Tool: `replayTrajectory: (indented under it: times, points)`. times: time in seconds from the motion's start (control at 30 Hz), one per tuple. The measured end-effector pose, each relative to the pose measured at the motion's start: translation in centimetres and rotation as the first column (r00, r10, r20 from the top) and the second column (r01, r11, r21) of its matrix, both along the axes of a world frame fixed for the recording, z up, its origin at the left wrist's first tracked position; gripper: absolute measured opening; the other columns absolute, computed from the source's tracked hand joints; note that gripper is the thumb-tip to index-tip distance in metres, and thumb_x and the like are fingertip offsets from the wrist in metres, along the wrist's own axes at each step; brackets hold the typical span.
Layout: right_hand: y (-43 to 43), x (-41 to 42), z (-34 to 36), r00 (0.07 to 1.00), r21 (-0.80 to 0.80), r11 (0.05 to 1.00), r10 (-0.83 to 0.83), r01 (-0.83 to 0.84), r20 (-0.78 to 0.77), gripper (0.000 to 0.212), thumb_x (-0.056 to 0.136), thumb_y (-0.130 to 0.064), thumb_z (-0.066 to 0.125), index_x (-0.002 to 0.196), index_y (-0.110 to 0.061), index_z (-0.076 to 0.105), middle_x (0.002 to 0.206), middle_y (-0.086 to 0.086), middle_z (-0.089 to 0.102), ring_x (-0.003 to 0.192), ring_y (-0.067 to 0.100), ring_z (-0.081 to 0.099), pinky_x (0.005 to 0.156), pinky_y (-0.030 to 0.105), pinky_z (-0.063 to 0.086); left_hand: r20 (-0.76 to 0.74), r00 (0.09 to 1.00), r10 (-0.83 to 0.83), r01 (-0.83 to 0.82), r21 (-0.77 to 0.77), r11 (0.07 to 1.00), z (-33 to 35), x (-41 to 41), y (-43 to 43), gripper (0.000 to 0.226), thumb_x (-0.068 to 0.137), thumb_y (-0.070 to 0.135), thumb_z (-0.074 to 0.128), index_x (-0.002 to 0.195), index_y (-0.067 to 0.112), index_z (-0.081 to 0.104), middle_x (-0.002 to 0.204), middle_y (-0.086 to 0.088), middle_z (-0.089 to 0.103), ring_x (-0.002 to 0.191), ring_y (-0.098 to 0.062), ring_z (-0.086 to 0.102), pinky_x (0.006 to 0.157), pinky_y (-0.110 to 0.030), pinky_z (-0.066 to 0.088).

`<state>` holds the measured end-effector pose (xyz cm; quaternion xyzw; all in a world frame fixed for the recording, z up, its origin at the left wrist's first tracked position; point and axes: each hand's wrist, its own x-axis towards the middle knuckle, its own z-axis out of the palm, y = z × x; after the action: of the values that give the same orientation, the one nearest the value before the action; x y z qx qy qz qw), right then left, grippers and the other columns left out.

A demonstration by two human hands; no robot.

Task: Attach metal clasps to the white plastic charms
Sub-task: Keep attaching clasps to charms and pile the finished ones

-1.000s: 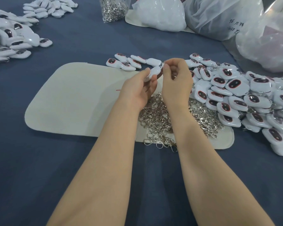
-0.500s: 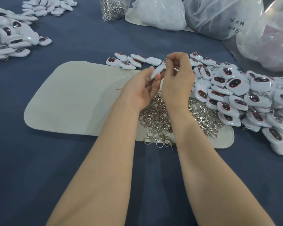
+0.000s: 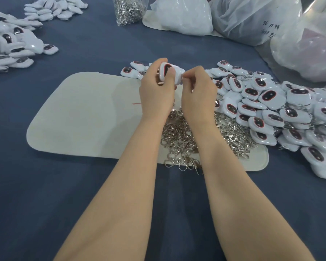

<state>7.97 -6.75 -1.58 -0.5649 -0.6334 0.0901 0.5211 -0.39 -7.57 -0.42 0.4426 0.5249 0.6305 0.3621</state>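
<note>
Dark blue tablecloth (image 3: 45,204), plastic bags (image 3: 243,19) behind.

The left hand (image 3: 156,91) holds a white charm (image 3: 178,75) above the pale mat (image 3: 83,113), with the thumb on its front. The right hand (image 3: 198,91) pinches the right edge of this charm. Under both wrists, a heap of metal clasps (image 3: 179,140) lies on the mat, and a pile of charms (image 3: 271,113) lies just beside it.

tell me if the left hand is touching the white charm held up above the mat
Touching. The head view shows the left hand gripping the charm, with its thumb laid across the charm's dark face and its fingers wrapped behind it.
</note>
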Motion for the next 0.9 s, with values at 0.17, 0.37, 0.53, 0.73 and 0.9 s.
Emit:
replayTrajectory:
  times: [0.17,0.37,0.53,0.73,0.9]
  points:
    - [0.0,-0.1,-0.2,0.997,-0.079,0.996,0.034,-0.039,-0.070,0.012,0.092,-0.004,0.048,0.098,-0.004,0.059,0.084,-0.001,0.060,0.077,0.013,0.053,0.072,0.025,0.043,-0.238,0.970,0.048,-0.034,0.066,0.997,-0.3,0.1,-0.2,0.028,0.094,0.021,0.051,0.121,0.016,0.059,0.098,0.005,0.061,0.095,-0.017,0.061,0.086,-0.026,0.048]
    - [0.1,-0.2,-0.1,0.978,-0.162,0.983,0.055,-0.089,-0.200,0.013,0.091,-0.005,0.052,0.101,-0.012,0.058,0.086,-0.017,0.056,0.080,-0.006,0.052,0.073,0.007,0.041,0.290,0.956,-0.038,0.081,-0.138,0.987,-0.3,-0.1,0.4,0.015,0.096,0.014,0.050,0.097,0.008,0.063,0.082,-0.005,0.065,0.058,-0.006,0.062,0.060,-0.020,0.054]
    - [0.1,0.1,0.1,0.959,-0.124,0.991,0.009,-0.046,-0.282,0.009,0.093,-0.010,0.055,0.089,-0.018,0.057,0.074,-0.020,0.054,0.068,-0.016,0.051,0.068,0.001,0.038,0.520,0.852,-0.067,0.221,-0.239,0.946,-0.2,-0.1,0.7,0.017,0.096,0.014,0.051,0.085,0.007,0.063,0.071,-0.006,0.067,0.048,-0.004,0.058,0.050,-0.016,0.050]
    - [0.0,0.1,0.2,0.964,-0.076,0.997,-0.024,0.004,-0.264,0.007,0.094,-0.014,0.056,0.088,-0.017,0.059,0.076,-0.018,0.056,0.069,-0.010,0.053,0.069,0.004,0.040,0.624,0.774,-0.102,0.297,-0.216,0.930,0.0,-0.3,0.4,0.013,0.096,0.012,0.051,0.097,0.005,0.062,0.078,-0.008,0.068,0.047,-0.001,0.061,0.049,-0.014,0.049]
    - [0.0,0.4,0.0,0.995,-0.081,0.996,-0.038,0.031,-0.095,0.009,0.093,-0.011,0.055,0.092,-0.007,0.064,0.071,-0.014,0.055,0.063,-0.003,0.050,0.063,0.003,0.037,0.422,0.905,-0.051,0.144,-0.192,0.971,-0.1,-0.2,0.3,0.008,0.095,0.014,0.053,0.095,0.014,0.061,0.083,-0.008,0.066,0.059,-0.009,0.061,0.058,-0.021,0.052]
